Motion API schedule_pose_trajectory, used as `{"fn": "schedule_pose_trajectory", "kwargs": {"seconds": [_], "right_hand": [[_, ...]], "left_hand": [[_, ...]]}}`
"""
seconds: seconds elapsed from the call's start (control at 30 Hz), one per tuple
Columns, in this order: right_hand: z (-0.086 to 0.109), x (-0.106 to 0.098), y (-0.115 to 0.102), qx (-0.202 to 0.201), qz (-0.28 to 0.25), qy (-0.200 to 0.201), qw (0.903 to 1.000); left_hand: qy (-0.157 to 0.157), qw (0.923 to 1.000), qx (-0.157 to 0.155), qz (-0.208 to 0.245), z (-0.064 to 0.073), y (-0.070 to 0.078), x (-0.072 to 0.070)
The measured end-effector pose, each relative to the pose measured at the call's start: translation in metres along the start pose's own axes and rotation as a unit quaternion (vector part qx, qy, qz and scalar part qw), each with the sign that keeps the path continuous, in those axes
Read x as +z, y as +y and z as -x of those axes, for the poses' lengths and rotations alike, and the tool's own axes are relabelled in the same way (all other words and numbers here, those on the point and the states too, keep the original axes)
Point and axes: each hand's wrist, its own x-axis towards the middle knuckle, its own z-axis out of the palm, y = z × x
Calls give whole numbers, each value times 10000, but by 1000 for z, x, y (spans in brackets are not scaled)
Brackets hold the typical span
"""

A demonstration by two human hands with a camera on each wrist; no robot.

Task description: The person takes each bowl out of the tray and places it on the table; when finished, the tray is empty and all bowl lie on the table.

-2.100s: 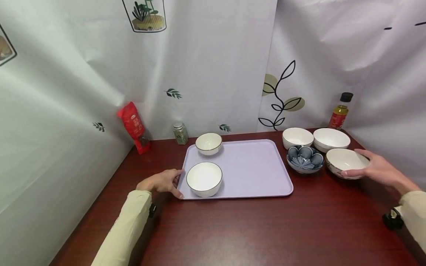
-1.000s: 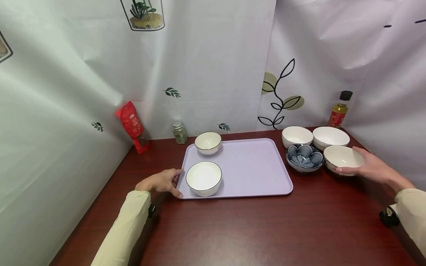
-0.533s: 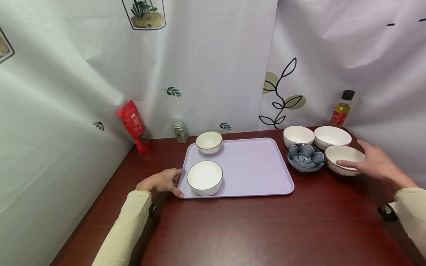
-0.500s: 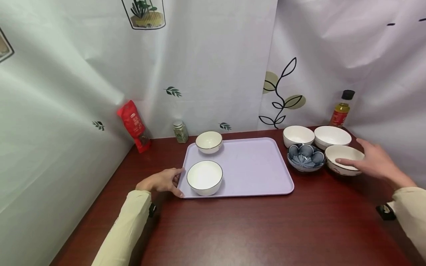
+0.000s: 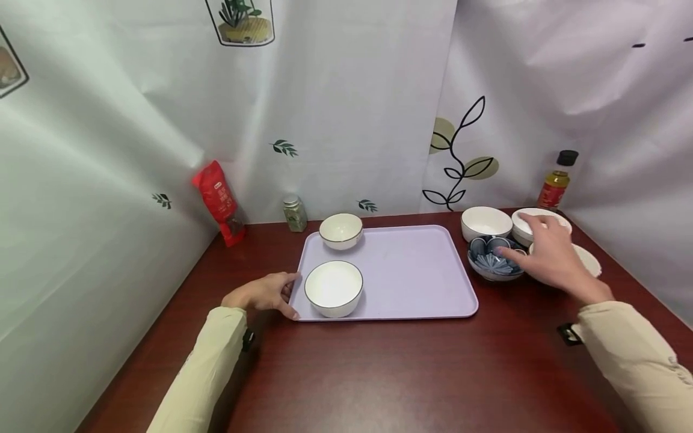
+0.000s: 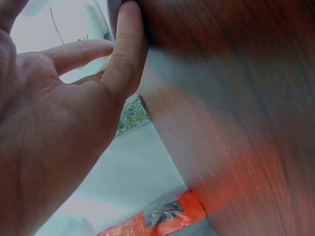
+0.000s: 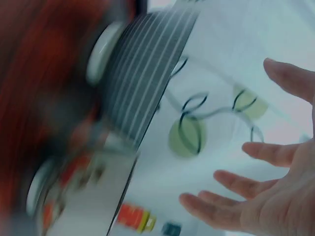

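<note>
My left hand [image 5: 265, 294] rests at the left edge of a lilac tray [image 5: 411, 273], thumb at its near corner. On the tray stand a small white bowl [image 5: 340, 232] at the back and a larger, dark-rimmed white bowl [image 5: 333, 288] in front. My right hand [image 5: 554, 255] hovers over the bowls at right, fingers spread and holding nothing. Its thumb is above the blue petal-patterned bowl [image 5: 489, 264]. It partly hides a patterned white bowl [image 5: 589, 261] and another white bowl [image 5: 563, 221]. In the right wrist view, the striped outside of the blue bowl [image 7: 142, 73] is apart from the fingers.
One more white bowl [image 5: 485, 222] stands behind the blue one. An oil bottle [image 5: 554, 183] stands in the back right corner. At the back left are a red packet [image 5: 219, 201] and a spice jar [image 5: 295, 213]. Cloth-covered walls [image 5: 346, 108] bound the dark wooden table [image 5: 411, 373].
My right hand slid the patterned bowl slightly left towards the blue one, then let it go. It has since moved left, over the blue bowl. My left hand stays put.
</note>
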Motion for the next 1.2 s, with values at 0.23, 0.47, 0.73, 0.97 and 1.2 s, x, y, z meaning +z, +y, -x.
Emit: {"fn": "schedule_pose_trajectory", "kwargs": {"seconds": [0.23, 0.47, 0.73, 0.97, 1.2], "right_hand": [[-9, 24, -56, -556, -544, -485, 9958], [-14, 57, -98, -1231, -1219, -1130, 9784], [-12, 96, -145, -1543, -2343, -2168, 9350], [-14, 123, -178, -1297, -2792, -2813, 9089], [-17, 142, -198, -1482, -2730, -2655, 9127]], "left_hand": [[-30, 10000, -39, 37, -1, 0, 0], [-30, 10000, -19, 13, -2, 0, -1], [-19, 10000, -66, 39, -1, -1, 0], [7, 10000, -33, -33, -1, -3, 1], [-20, 9999, -28, -115, 0, -1, 0]]}}
